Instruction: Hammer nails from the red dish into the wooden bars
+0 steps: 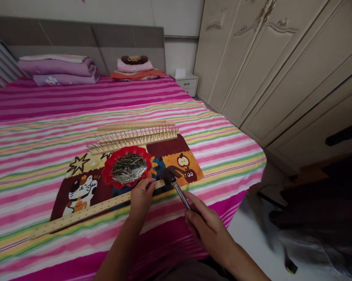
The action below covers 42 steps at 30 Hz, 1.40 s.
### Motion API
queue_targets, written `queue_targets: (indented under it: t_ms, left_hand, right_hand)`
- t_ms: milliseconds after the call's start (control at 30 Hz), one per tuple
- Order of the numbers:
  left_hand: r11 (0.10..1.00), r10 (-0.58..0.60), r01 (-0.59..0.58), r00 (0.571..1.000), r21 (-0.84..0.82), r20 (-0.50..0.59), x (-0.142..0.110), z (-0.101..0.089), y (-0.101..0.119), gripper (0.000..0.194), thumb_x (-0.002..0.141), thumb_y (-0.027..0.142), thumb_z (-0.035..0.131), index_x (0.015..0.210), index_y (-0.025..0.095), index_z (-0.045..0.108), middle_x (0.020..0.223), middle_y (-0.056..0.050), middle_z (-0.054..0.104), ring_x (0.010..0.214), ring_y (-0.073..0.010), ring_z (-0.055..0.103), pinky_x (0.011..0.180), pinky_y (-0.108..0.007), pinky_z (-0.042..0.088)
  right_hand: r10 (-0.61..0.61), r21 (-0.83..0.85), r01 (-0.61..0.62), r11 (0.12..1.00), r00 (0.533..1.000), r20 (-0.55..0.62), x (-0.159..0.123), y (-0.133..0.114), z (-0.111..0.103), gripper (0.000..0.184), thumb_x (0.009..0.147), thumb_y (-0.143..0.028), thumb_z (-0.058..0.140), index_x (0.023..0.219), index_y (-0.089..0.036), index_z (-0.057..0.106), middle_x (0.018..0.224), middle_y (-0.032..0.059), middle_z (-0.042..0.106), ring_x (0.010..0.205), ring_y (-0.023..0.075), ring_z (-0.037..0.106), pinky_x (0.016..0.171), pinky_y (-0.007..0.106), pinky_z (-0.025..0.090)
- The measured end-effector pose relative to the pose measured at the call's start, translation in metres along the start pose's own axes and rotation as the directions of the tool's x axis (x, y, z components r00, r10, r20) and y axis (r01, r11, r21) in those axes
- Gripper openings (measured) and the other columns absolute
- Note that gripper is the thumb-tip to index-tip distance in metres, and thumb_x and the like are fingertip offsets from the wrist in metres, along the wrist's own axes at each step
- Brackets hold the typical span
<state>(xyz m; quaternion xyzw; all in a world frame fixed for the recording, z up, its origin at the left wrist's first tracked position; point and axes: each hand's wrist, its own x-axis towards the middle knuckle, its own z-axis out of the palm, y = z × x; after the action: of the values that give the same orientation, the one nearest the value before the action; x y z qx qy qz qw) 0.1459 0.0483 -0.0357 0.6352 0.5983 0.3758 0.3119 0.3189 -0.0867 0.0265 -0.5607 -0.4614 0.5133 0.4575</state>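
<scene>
My right hand (206, 220) is wrapped around the metal handle of a claw hammer (180, 191). The hammer's dark head is over the right end of a pale wooden strip (84, 214) with rows of small holes or dots. My left hand (142, 197) rests on that strip, thumb and forefinger pinched beside the hammer head; a small dark thing at the fingertips looks like a nail, partly hidden. Behind the left hand stands a red scalloped bowl (105, 175) full of loose nails (129, 168). Farther back lies a wooden strip (164, 136) with many nails sticking up.
Beneath the bowl is a patterned mat (190, 156) on a bed with a striped cover (222, 144). Another wooden strip (129, 125) lies behind the nailed one. Folded bedding (61, 68) is near the headboard. A wardrobe (252, 66) and a white bedside cabinet (187, 84) stand to the right.
</scene>
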Motion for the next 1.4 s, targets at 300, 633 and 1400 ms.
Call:
queue_targets:
  t_ms: [300,633,1400]
  left_hand:
    - [0.998,0.055,-0.054,0.998,0.042,-0.006,-0.002,0.001,0.003,0.017,0.073,0.034,0.055,0.073,0.023,0.068,0.071,0.001,0.068,0.066,-0.014,0.059,0.068,-0.025,0.045]
    - [1.0,-0.01,0.01,1.0,0.019,0.01,-0.002,0.002,0.004,0.016,0.071,0.034,0.057,0.074,0.023,0.067,0.074,0.001,0.069,0.07,-0.0147,0.062,0.069,-0.025,0.047]
    - [0.812,-0.055,0.026,0.998,0.582,0.033,0.058,-0.041,0.007,0.021,0.078,0.031,0.05,0.069,0.02,0.066,0.079,-0.005,0.067,0.075,-0.0184,0.061,0.067,-0.027,0.04]
  right_hand:
    - [-0.143,-0.215,0.156,0.964,0.987,0.076,0.023,-0.003,0.016,0.047,0.091,-0.019,0.038,0.137,-0.021,0.044,0.058,-0.0059,0.039,0.048,0.0109,0.032,0.046,0.023,0.028]
    - [-0.089,-0.091,0.088,0.992,0.996,-0.008,0.029,0.005,0.011,0.045,0.088,-0.024,0.044,0.132,-0.018,0.05,0.059,-0.0056,0.043,0.046,0.0096,0.034,0.044,0.023,0.028]
    - [0.035,0.029,-0.027,0.999,0.934,-0.354,0.054,0.065,-0.018,0.051,0.079,-0.03,0.051,0.127,-0.013,0.056,0.058,-0.004,0.052,0.044,0.0121,0.041,0.042,0.023,0.032]
